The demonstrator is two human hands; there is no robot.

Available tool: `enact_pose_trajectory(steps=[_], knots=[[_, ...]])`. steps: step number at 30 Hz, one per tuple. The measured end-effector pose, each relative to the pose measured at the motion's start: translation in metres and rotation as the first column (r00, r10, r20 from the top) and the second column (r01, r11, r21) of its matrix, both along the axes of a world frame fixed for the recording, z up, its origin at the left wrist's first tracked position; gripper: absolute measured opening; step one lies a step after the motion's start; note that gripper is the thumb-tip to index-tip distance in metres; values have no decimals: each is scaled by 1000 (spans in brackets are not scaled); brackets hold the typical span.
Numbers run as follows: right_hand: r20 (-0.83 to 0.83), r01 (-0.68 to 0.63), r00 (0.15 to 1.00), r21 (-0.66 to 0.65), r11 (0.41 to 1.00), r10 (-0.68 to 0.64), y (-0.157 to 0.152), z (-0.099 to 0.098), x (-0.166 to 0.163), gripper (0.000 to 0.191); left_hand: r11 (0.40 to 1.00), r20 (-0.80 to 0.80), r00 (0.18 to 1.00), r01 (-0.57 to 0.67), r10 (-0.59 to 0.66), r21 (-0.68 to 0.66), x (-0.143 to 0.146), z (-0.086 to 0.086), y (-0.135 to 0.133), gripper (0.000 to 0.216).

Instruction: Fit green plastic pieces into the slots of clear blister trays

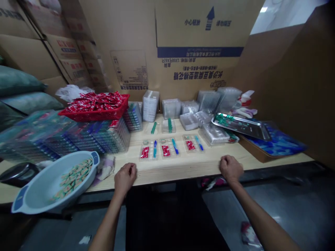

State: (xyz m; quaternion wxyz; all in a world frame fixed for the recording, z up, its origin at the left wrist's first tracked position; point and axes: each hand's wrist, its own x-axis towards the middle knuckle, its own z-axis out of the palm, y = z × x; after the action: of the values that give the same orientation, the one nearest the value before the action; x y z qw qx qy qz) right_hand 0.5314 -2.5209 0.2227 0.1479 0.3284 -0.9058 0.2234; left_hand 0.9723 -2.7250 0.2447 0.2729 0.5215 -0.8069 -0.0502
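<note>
In the head view, a pale wooden tabletop (180, 170) runs across, and a tall cardboard panel (131, 42) with dark printing and a blue band stands behind it. The left hand (126, 176) is curled into a loose fist at the near edge of the tabletop; the right hand (231, 168) is curled in the same way, well apart from it. Whether something is inside the fists, I cannot tell. Between the hands and a little farther back, three clear plastic trays (192, 138) lie in a row, each with a red packet (165, 150) and a blue stick (175, 146). On the left are a light-blue basin (49, 188) with small green and tan pieces, rows of stacked filled boxes (115, 137), and on these a red basket (102, 115) heaped with packets. On the right, a metal tray (250, 131) leans near an open carton (252, 148) of blue items. At the far left stand piled cartons (66, 48) and greenish sacks (21, 78); below is a grey floor (227, 209).
</note>
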Motion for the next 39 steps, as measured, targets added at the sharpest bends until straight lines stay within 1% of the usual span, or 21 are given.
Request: enact_pose_trajectory(steps=[4,9,14,21,24,29,31,34,39], knots=[[-16,-22,1000,10,1000,22,5,3,2,25,999,49,998,-35,34,21,-4,4,2,27],[-36,7,999,19,1000,-6,12,4,0,29,996,64,994,-86,84,30,-12,8,9,29],[11,-24,1000,56,998,24,13,4,-3,32,995,83,995,-64,57,80,-15,8,13,33],[15,-11,1000,-17,1000,11,14,8,2,29,998,79,996,-43,39,49,-14,10,16,31],[6,-27,1000,-17,999,27,15,6,1,28,998,90,995,-43,38,51,-14,11,17,30],[-32,-32,999,-26,999,32,16,1,-1,24,997,108,994,-33,26,72,-15,9,17,34],[-46,-45,998,-28,999,44,16,1,-1,23,997,106,994,-43,36,59,-15,9,17,32],[-42,-53,998,0,999,53,17,5,0,22,999,85,995,-45,43,20,-13,10,18,28],[-10,-65,998,75,995,66,12,10,4,21,1000,41,999,-2,1,26,-5,8,14,26]])
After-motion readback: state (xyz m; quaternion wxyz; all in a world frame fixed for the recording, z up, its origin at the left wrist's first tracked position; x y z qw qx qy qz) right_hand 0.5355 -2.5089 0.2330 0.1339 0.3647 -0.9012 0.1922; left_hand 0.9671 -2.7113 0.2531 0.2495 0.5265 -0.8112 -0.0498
